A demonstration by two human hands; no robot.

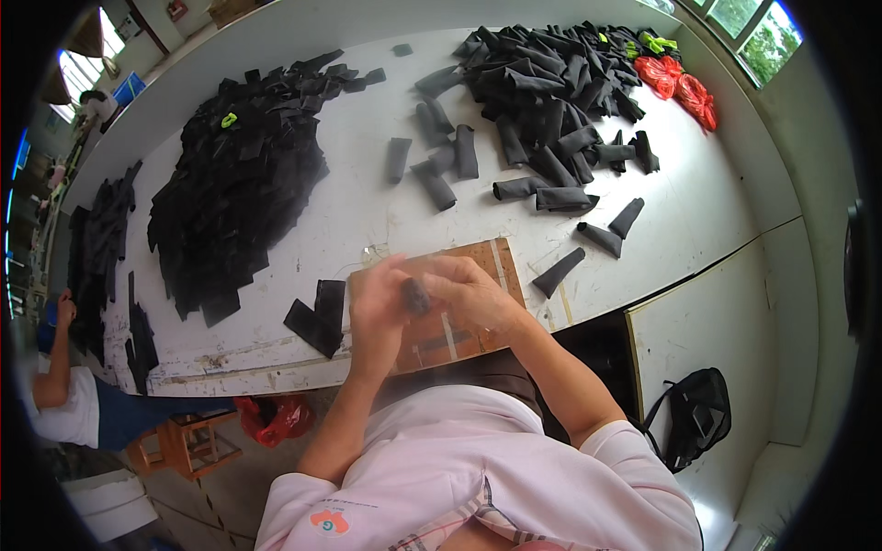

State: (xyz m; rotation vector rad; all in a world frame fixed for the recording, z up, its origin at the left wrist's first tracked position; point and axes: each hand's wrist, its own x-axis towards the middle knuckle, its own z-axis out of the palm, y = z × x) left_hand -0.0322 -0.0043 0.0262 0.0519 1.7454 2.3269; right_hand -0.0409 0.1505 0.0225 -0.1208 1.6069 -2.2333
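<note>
Above a brown wooden board (487,259) at the table's front edge, both my hands meet around a small black fabric tube (416,297), its end facing me. My right hand (470,292) grips it with the thumb and curled fingers. Against its other side my left hand (377,298) is closed too, blurred by motion. To the left of the board lie two flat black fabric pieces (315,321). One finished-looking black tube (559,273) rests just right of the board.
A wide heap of flat black pieces (239,184) covers the table's left part. Black fabric tubes (551,83) are piled at the back right, near red plastic bags (675,87). A black bag (698,418) lies at right. Another person's arm (60,354) shows at far left.
</note>
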